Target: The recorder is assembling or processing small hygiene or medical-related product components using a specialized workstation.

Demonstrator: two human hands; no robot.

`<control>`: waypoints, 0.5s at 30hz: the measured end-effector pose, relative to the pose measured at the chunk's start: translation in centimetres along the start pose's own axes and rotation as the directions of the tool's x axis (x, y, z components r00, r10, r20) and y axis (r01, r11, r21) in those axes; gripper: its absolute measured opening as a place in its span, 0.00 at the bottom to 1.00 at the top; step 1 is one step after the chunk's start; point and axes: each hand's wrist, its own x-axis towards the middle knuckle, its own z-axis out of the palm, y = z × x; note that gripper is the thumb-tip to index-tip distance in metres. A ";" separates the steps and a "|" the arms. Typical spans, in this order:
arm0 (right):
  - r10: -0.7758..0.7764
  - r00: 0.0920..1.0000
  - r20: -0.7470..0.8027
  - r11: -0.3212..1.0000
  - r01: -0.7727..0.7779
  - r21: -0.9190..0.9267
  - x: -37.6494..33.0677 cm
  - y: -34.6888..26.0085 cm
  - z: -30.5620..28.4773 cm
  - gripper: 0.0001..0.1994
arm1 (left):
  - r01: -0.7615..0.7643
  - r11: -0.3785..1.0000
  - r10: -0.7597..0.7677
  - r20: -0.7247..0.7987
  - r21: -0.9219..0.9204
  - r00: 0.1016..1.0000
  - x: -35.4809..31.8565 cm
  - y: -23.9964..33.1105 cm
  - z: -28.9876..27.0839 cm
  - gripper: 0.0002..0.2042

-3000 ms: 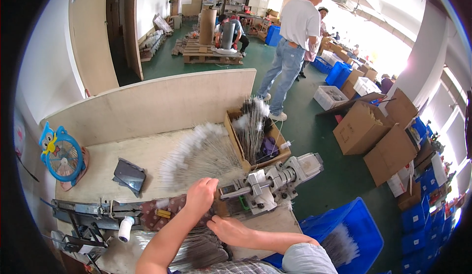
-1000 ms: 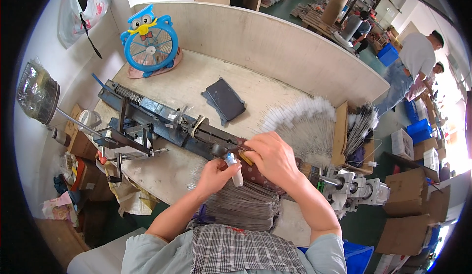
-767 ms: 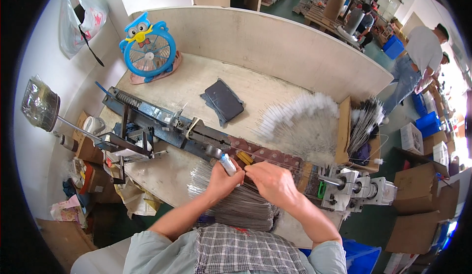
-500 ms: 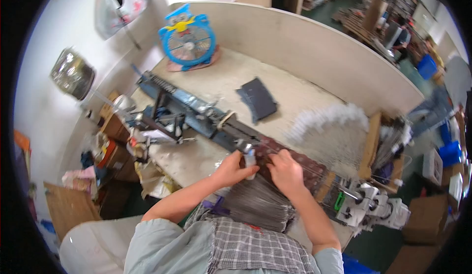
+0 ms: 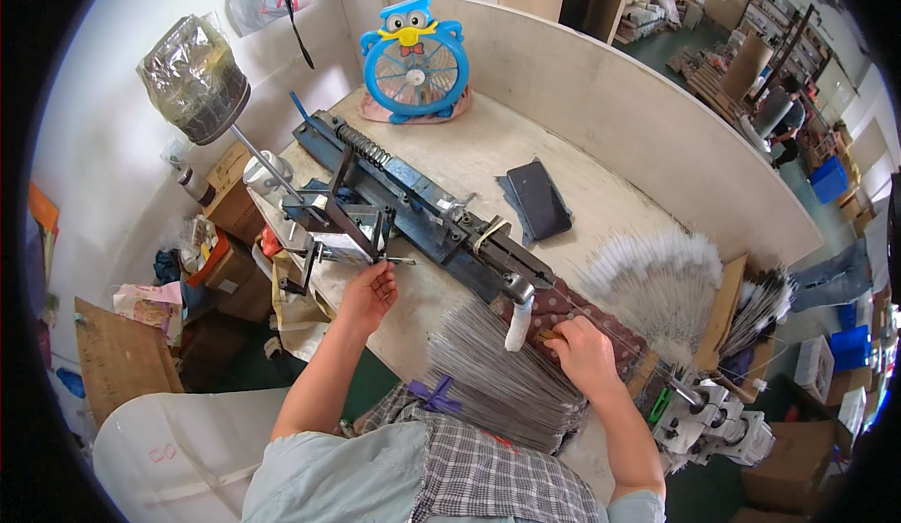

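A long blue metal machine (image 5: pixel 422 213) lies slantwise across the wooden bench (image 5: pixel 601 194). My left hand (image 5: pixel 368 290) is curled around a thin lever rod (image 5: pixel 399 260) that sticks out of the machine's black frame. My right hand (image 5: pixel 584 356) rests on a brown dotted pad (image 5: pixel 572 302) and pinches a thin wire (image 5: pixel 549 335) there. A white tube handle (image 5: pixel 516 324) hangs between my hands. A thick bundle of grey wires (image 5: pixel 507 377) fans over my lap. White-tipped wires (image 5: pixel 657 274) lie spread beyond the pad.
A blue owl-shaped fan (image 5: pixel 415 58) stands at the back wall. A black phone (image 5: pixel 540 199) lies on a dark cloth. A plastic-wrapped lamp (image 5: pixel 195 77) stands at left above boxes. A grey motor unit (image 5: pixel 718 420) sits at right. A person (image 5: pixel 779 119) works far off.
My left hand left the white tube handle and went left to the lever rod. My right hand stayed at the brown pad. The view swung to the left.
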 end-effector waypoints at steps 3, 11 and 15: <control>-0.028 1.000 0.003 0.998 0.027 0.052 -0.8 -0.5 -1.0 0.07 | 0.029 0.995 -0.035 -0.053 -0.098 0.998 0.1 -0.5 0.4 0.07; -0.034 0.968 -0.250 0.999 0.043 0.032 -1.5 -0.9 -6.8 0.08 | -0.010 0.996 -0.021 0.355 0.084 0.935 -7.3 -7.7 9.5 0.06; 0.227 0.941 -0.253 0.965 -0.184 0.185 -1.6 0.7 -7.4 0.07 | 0.029 0.977 -0.151 0.582 0.214 0.799 -9.3 -11.0 16.8 0.07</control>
